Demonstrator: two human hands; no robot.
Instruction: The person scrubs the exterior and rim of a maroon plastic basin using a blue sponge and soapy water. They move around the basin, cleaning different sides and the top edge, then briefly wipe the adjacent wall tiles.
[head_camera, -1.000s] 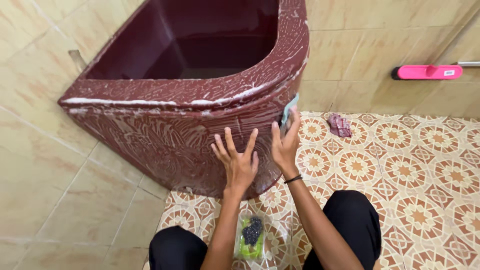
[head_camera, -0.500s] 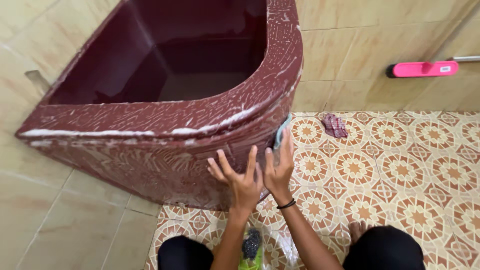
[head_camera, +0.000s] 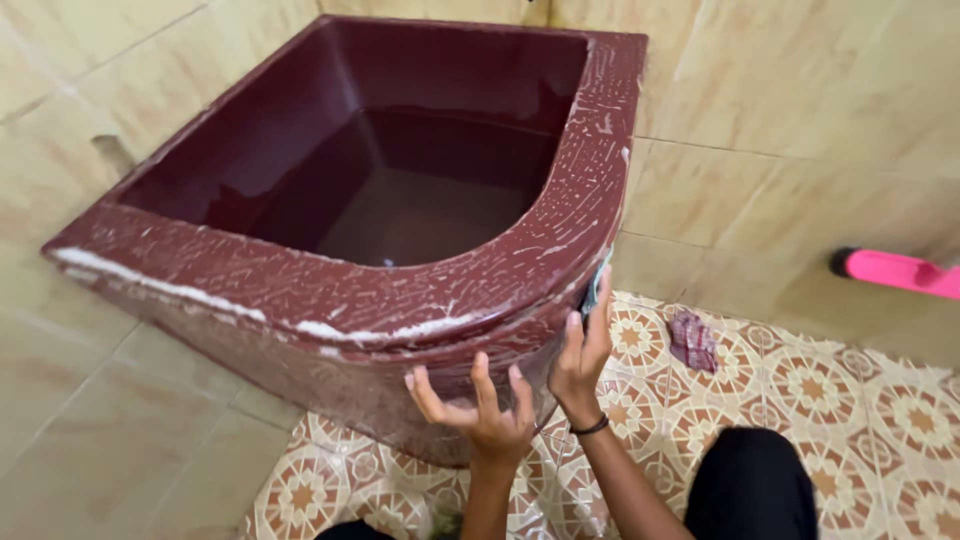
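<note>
A large maroon corner water tank (head_camera: 330, 290) filled most of the view, set against beige wall tiles (head_camera: 800, 110) and streaked all over its rim and curved front with white soapy lather. Its inside was dark and held no visible water. Below it lay a patterned floor (head_camera: 860, 400) of orange and cream tiles. A pink brush head (head_camera: 895, 272) rested against the wall at the far right, and a small crumpled reddish cloth (head_camera: 692, 341) lay on the floor, well apart from the tank.

The person crouched low, dark-clad knees at the bottom edge. The left hand (head_camera: 490, 415) pressed flat against the tank's curved front, fingers spread wide, holding nothing. The right hand (head_camera: 583, 352), with a dark band at the wrist, pinched a thin teal scrubbing pad (head_camera: 597, 283) against the tank's right-hand edge just under the rim; the grip was closed on the pad.

The work looked to be mid-scrub on the outer wall. A further stroke would seemingly call for firm pressure along the curve while the left hand braced.
</note>
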